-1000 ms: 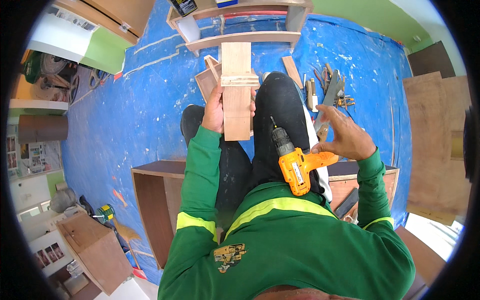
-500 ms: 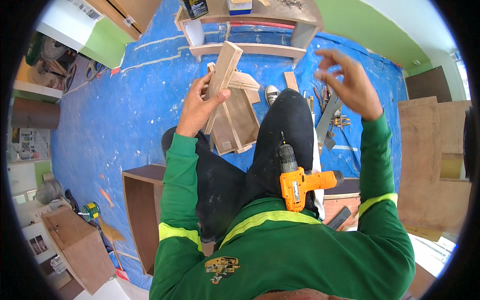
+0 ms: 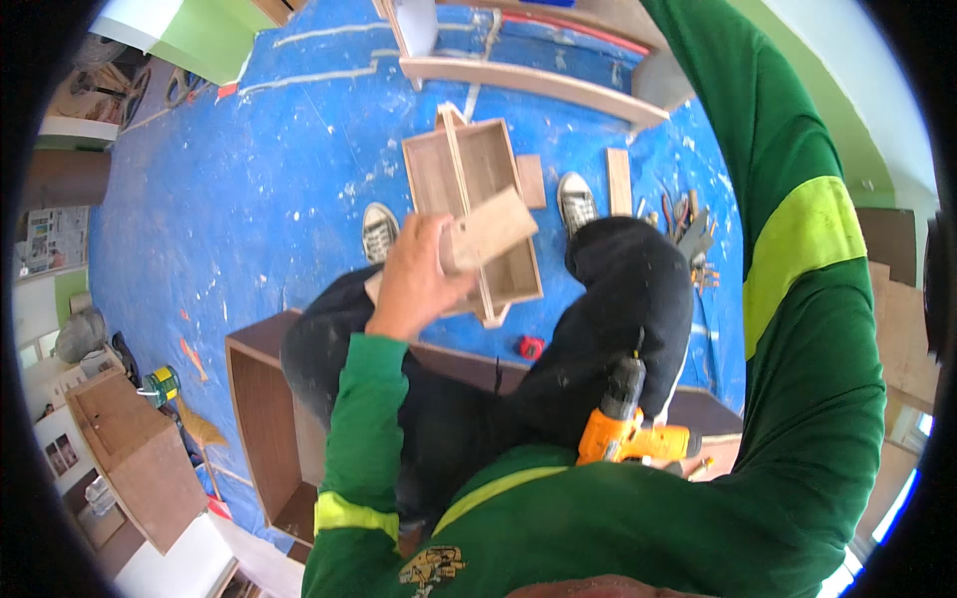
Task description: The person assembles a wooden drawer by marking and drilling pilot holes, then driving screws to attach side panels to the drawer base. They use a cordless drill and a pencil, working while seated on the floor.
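Note:
My left hand is closed around a short wooden board, its broad face turned up. Another strip of wood sticks out below the hand, partly hidden. Under the board stands a wooden tray with a divider along its middle, on the floor between my shoes. My right arm stretches far forward past the upper edge, and its hand is out of sight. An orange cordless drill with a bit lies across my right thigh.
Blue sheeting covers the floor. Ahead stands a wooden bench. Hand tools and a wood offcut lie at the right. A red tape measure is near my knees; a brown cabinet is at my left.
My right arm has swung forward and its hand has left the view. My left hand has lowered and tilted the wooden board over the tray. The view has shifted.

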`<move>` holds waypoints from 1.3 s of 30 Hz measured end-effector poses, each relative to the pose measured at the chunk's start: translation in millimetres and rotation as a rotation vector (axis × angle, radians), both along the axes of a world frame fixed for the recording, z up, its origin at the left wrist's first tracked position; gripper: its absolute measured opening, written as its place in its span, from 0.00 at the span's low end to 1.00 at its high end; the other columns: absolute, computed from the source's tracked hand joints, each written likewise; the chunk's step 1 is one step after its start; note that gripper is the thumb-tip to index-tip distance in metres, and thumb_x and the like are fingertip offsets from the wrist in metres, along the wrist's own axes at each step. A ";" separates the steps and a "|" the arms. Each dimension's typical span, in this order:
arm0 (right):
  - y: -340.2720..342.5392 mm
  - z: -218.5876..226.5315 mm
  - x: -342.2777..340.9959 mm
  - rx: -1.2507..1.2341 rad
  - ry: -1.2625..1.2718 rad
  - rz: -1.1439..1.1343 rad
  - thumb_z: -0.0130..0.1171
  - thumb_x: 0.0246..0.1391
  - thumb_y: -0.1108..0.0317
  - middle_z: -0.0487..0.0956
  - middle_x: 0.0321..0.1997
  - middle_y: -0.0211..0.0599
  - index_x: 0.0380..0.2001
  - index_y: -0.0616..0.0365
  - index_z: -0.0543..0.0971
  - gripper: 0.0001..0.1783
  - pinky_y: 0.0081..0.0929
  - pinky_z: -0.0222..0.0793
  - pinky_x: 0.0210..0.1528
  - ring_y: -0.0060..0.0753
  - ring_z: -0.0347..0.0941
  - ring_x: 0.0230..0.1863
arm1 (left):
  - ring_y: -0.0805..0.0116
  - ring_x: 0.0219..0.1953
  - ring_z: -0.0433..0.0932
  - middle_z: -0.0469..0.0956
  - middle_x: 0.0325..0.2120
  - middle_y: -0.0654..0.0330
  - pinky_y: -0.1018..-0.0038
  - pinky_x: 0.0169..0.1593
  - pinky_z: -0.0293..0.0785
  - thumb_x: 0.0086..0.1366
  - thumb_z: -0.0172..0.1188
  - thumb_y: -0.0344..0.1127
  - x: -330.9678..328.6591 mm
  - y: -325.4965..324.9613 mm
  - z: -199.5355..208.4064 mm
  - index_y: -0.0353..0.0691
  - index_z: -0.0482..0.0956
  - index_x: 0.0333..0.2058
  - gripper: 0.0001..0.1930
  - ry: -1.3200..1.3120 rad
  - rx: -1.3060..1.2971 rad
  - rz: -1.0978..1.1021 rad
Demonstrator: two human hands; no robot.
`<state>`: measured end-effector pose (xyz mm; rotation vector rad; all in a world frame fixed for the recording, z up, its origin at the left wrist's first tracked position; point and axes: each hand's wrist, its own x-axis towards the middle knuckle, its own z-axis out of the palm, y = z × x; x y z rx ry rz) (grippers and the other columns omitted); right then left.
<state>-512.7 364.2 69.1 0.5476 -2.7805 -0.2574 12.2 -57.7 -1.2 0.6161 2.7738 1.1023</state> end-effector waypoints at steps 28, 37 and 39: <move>-47.2 -15.3 20.7 -0.056 -0.245 -0.094 0.63 0.63 0.67 0.86 0.34 0.54 0.34 0.60 0.86 0.08 0.51 0.77 0.40 0.58 0.84 0.38 | 0.38 0.49 0.85 0.84 0.46 0.42 0.51 0.52 0.80 0.81 0.57 0.39 -8.0 -0.3 1.7 0.38 0.75 0.63 0.18 -0.074 0.032 0.307; -56.1 -16.1 15.1 -0.049 -0.228 -0.078 0.61 0.63 0.68 0.85 0.36 0.56 0.37 0.60 0.84 0.07 0.52 0.77 0.43 0.60 0.83 0.40 | 0.41 0.48 0.85 0.84 0.44 0.45 0.51 0.52 0.80 0.81 0.58 0.40 -13.8 -5.1 -5.6 0.40 0.76 0.61 0.17 -0.038 0.044 0.386; -56.7 -16.8 15.0 -0.050 -0.226 -0.078 0.61 0.63 0.68 0.84 0.36 0.56 0.38 0.60 0.84 0.07 0.52 0.76 0.43 0.60 0.83 0.41 | 0.42 0.48 0.85 0.84 0.45 0.45 0.51 0.52 0.80 0.81 0.58 0.40 -14.3 -5.1 -8.5 0.40 0.76 0.62 0.17 -0.065 0.007 0.388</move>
